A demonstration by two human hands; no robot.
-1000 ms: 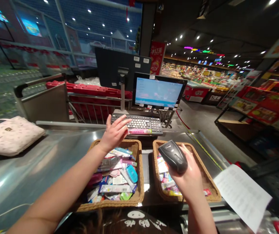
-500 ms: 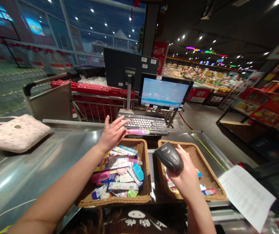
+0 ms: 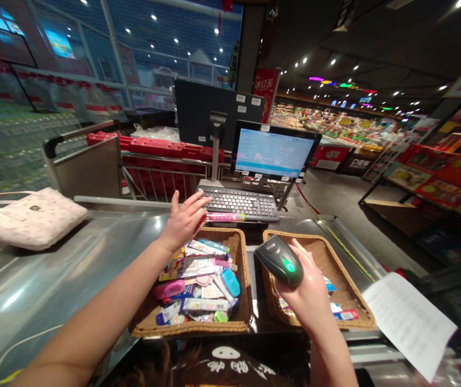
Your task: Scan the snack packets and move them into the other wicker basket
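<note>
My left hand holds a slim pink packaged stick by one end, just in front of the black keyboard. A barcode shows near the free end of the stick. In my right hand is a black barcode scanner, its green light lit and its nose turned left. Below the left hand stands a wicker basket full of small packaged goods, among them a blue case and a pink one. Under the scanner a second wicker basket bears a few packets, partly hidden by the right hand.
A lit monitor and the back of another screen stand behind the keyboard. A pale pink handbag rests on the metal counter at left. Printed paper lies at right. Beyond are a trolley and red crates.
A green light has come on atop the scanner. The hands and the pink stick have barely moved; the view has shifted slightly.
</note>
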